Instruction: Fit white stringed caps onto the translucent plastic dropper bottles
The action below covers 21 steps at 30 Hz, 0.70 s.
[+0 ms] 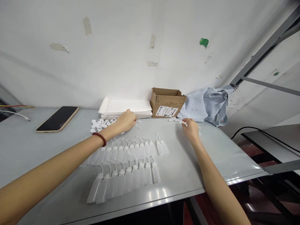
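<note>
My left hand (pixel 127 120), with a dark red bead bracelet at the wrist, is closed beside a heap of small white caps (pixel 99 124). Thin white curved tubes (pixel 138 124) show at its fingertips; what it grips is hidden. Over on the right, my right hand (pixel 191 128) has its fingers pinched together at some flat white pieces (pixel 174 119). I cannot make out what is between them. Two rows of translucent plastic bottles (pixel 127 179) with white curved tube tips lie nearer to me. A pair of such bottles (pixel 162 147) lies apart at the right end.
A stack of white envelopes (pixel 126 107) and an open cardboard box (pixel 167 103) stand against the wall. Light blue cloth (pixel 203 104) lies right of the box. At the left is a phone (pixel 58 118). The grey table's front edge (pixel 164 200) runs below the bottles.
</note>
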Each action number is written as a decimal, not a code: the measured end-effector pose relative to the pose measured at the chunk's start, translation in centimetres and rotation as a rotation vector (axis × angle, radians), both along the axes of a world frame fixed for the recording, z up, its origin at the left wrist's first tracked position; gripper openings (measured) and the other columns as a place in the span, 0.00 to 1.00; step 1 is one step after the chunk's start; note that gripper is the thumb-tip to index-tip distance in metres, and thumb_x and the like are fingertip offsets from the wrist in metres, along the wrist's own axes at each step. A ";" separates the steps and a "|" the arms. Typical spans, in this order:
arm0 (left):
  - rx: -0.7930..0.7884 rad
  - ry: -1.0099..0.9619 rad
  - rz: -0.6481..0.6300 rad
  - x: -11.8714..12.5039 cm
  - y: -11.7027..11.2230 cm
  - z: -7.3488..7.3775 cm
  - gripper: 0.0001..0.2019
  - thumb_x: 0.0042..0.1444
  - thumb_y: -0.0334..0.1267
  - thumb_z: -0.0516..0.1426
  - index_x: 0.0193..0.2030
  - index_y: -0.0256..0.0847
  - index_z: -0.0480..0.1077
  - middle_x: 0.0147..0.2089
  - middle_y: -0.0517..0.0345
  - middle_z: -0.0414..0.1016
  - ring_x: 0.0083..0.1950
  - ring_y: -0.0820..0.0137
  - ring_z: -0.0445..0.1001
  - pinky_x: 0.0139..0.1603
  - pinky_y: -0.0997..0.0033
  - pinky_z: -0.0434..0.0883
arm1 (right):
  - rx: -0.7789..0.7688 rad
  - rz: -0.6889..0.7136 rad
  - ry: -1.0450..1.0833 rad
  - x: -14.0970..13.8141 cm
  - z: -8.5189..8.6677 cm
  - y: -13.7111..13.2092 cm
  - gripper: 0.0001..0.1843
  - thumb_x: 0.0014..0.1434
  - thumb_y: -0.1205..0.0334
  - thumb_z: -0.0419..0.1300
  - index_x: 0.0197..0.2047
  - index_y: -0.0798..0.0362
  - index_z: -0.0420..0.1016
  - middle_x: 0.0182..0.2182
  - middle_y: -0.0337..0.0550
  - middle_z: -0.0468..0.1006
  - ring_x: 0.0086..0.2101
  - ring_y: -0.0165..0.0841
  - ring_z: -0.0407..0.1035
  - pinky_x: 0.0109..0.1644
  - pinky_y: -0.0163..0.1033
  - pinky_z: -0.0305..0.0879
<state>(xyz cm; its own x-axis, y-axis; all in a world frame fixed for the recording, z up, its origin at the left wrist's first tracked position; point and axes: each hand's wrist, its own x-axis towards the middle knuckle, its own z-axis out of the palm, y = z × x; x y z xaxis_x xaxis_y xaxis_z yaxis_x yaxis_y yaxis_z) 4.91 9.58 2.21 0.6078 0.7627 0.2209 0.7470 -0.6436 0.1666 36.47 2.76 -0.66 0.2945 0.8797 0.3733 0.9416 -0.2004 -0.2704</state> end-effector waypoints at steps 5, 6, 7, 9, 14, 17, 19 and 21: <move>-0.011 -0.129 -0.001 -0.7 -0.9 1.1 0.11 0.55 0.35 0.51 0.34 0.37 0.75 0.36 0.45 0.73 0.45 0.56 0.66 0.45 0.60 0.64 | -0.059 0.157 -0.183 -1.3 -0.5 1.8 0.24 0.55 0.77 0.47 0.52 0.58 0.71 0.53 0.54 0.72 0.51 0.44 0.63 0.47 0.44 0.59; -0.018 -0.163 0.003 -1.0 -1.2 1.4 0.11 0.55 0.36 0.51 0.35 0.37 0.75 0.38 0.46 0.73 0.46 0.57 0.66 0.46 0.61 0.64 | -0.074 0.185 -0.215 -1.6 -0.5 2.3 0.25 0.55 0.78 0.47 0.53 0.57 0.71 0.53 0.54 0.72 0.51 0.44 0.63 0.47 0.44 0.58; -0.026 -0.197 0.007 -1.2 -1.6 1.7 0.11 0.55 0.36 0.52 0.35 0.37 0.75 0.40 0.47 0.73 0.47 0.58 0.67 0.47 0.61 0.64 | -0.090 0.208 -0.245 -1.8 -0.5 2.8 0.25 0.54 0.79 0.47 0.53 0.58 0.71 0.53 0.54 0.72 0.51 0.44 0.63 0.47 0.44 0.58; -0.052 -0.264 0.017 -1.6 -2.6 2.2 0.11 0.56 0.37 0.51 0.36 0.37 0.74 0.43 0.49 0.74 0.46 0.62 0.69 0.46 0.64 0.65 | -0.121 0.243 -0.296 -2.0 -0.6 3.5 0.27 0.51 0.82 0.47 0.52 0.59 0.71 0.50 0.55 0.74 0.50 0.43 0.64 0.46 0.44 0.57; -0.415 -0.653 0.143 -2.9 -6.0 3.4 0.12 0.55 0.46 0.56 0.36 0.40 0.75 0.41 0.55 0.77 0.39 0.65 0.73 0.35 0.70 0.66 | -0.162 0.321 -0.372 -2.1 -0.9 4.1 0.26 0.49 0.83 0.47 0.49 0.59 0.73 0.46 0.55 0.77 0.49 0.43 0.65 0.45 0.43 0.55; -0.521 -0.763 0.238 -3.5 -8.0 3.9 0.12 0.52 0.48 0.59 0.36 0.41 0.76 0.40 0.55 0.78 0.40 0.64 0.74 0.34 0.70 0.66 | -0.143 0.350 -0.381 -2.5 -0.7 4.0 0.25 0.51 0.83 0.46 0.48 0.61 0.73 0.45 0.57 0.77 0.48 0.44 0.66 0.46 0.44 0.55; -0.556 -0.812 0.252 -3.9 -8.9 3.9 0.12 0.52 0.48 0.60 0.36 0.42 0.76 0.40 0.55 0.78 0.42 0.64 0.73 0.37 0.69 0.66 | -0.116 0.365 -0.371 -3.1 -0.4 3.8 0.23 0.53 0.81 0.47 0.48 0.61 0.73 0.44 0.57 0.77 0.48 0.45 0.66 0.47 0.45 0.56; -0.601 -0.889 0.240 -4.2 -9.5 3.5 0.11 0.52 0.47 0.61 0.37 0.43 0.77 0.41 0.56 0.78 0.43 0.65 0.73 0.41 0.68 0.67 | -0.083 0.376 -0.356 -4.2 0.1 3.2 0.20 0.56 0.77 0.48 0.50 0.61 0.72 0.46 0.57 0.76 0.49 0.45 0.66 0.49 0.46 0.57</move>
